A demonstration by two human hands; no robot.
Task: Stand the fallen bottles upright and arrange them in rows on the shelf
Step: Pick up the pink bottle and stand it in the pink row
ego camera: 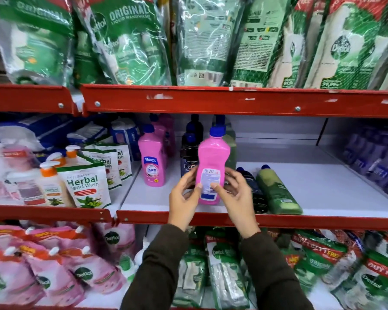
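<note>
A white shelf [311, 186] is holding fallen bottles; both hands, left hand [184, 198] and right hand [235, 198], are clamping the pink bottle [212, 166] upright beside the lying green bottle [278, 191]. Setting it down carelessly could topple it onto the green bottle.
</note>
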